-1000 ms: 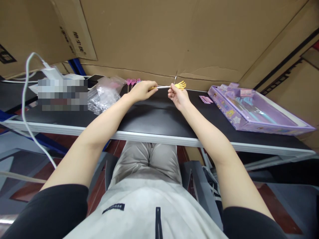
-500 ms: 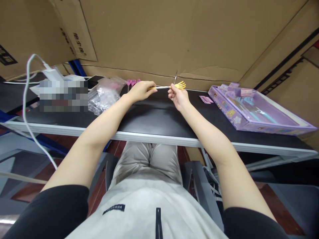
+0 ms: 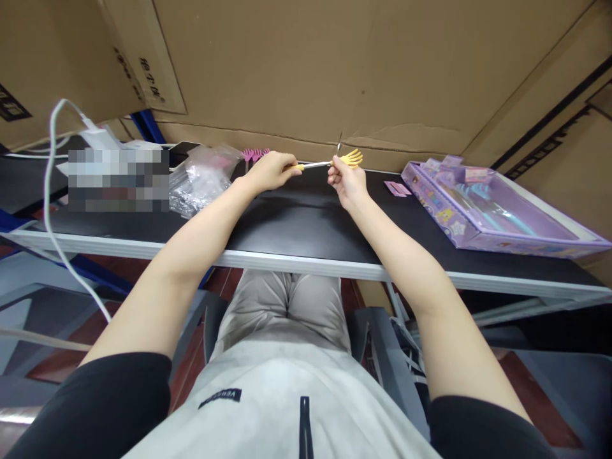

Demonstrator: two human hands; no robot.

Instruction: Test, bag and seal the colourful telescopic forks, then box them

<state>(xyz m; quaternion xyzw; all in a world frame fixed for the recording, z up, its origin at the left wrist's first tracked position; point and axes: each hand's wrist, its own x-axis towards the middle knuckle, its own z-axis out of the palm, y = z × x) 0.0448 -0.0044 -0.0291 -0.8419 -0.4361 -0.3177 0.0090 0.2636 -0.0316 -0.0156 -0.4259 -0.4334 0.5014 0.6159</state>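
Note:
A small back scratcher [image 3: 316, 164] with a yellow hand-shaped head and a thin silver rod is held level above the black table. My left hand [image 3: 275, 171] is closed on its yellow handle end, most of which my fingers hide. Near the yellow head, my right hand [image 3: 348, 182] pinches the rod between thumb and fingers, with the spread yellow prongs sticking out beyond it. Behind my left hand lie several pink back scratchers [image 3: 253, 155], partly covered by it.
On the right stands a purple display box [image 3: 459, 223] holding light blue scratchers. Small pink cards [image 3: 396, 189] lie beside it. Crumpled clear plastic bags [image 3: 203, 182] lie left, near a white cable [image 3: 48, 185]. A cardboard wall [image 3: 287, 76] rises behind the table [image 3: 306, 229].
My right hand has shifted slightly right with the yellow head, and the gap between my hands is a little wider. My left hand keeps its grip on the handle end.

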